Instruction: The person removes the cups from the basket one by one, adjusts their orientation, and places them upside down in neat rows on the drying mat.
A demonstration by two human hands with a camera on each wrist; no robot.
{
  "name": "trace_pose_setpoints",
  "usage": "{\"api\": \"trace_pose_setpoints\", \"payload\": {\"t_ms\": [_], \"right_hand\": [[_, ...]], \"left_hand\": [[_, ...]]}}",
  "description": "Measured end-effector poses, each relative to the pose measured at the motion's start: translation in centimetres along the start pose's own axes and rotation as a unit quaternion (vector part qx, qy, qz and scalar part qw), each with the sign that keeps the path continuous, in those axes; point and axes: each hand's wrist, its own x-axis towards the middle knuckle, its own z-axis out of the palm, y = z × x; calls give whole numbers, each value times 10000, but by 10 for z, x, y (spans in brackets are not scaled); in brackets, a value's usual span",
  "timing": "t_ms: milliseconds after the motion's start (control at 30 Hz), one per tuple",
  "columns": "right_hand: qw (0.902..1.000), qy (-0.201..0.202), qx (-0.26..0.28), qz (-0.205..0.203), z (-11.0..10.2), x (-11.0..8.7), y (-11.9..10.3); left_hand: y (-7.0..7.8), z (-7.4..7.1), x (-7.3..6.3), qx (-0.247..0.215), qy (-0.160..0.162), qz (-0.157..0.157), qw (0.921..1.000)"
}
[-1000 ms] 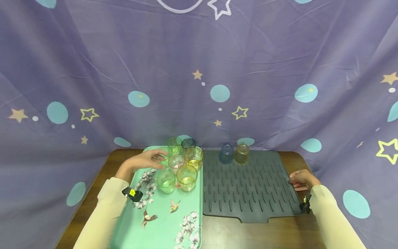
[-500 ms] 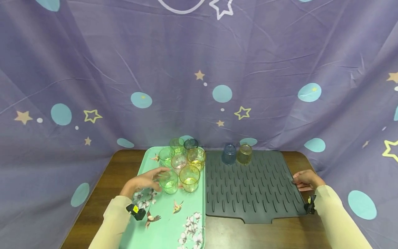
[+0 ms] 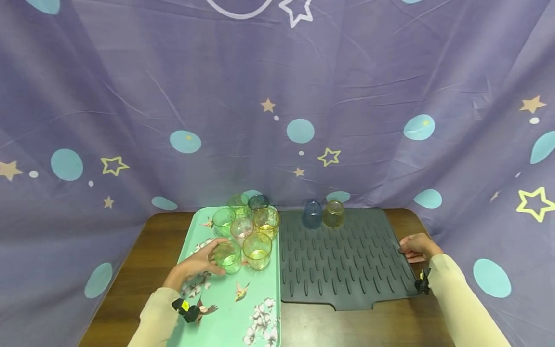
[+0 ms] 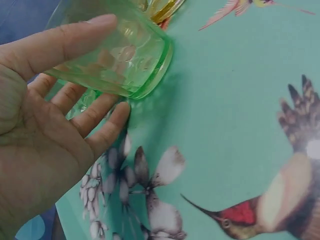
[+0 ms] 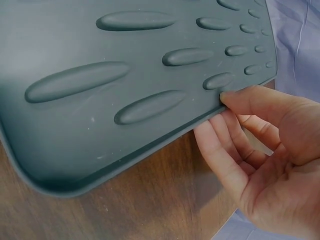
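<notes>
Glass tinted green (image 3: 229,259) partly obscures left hand (image 3: 197,262), grip unclear; right hand (image 3: 418,246) pinches mat (image 3: 344,262)

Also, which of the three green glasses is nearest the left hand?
The frontmost green glass, just left of the front yellow glass: it alone has the left hand curved around it.
</notes>
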Motion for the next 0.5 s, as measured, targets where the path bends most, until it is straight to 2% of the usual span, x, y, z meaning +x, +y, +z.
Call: {"api": "trace_pose_setpoints", "payload": {"t_ms": [167, 333, 400, 500], "right_hand": [[10000, 84, -8, -22, -1, 1, 0], [9999, 87, 87, -51, 1, 4, 4], [9999, 24, 110, -69, 1, 5, 5], [9999, 44, 131, -23, 0, 5, 7]], "left_hand": [[-2, 1, 0, -45, 22, 154, 9999], [1, -8, -11, -163, -149, 233, 9995], [6, -15, -16, -321, -368, 430, 9979], [17, -26, -19, -730, -774, 969, 9896]]}}
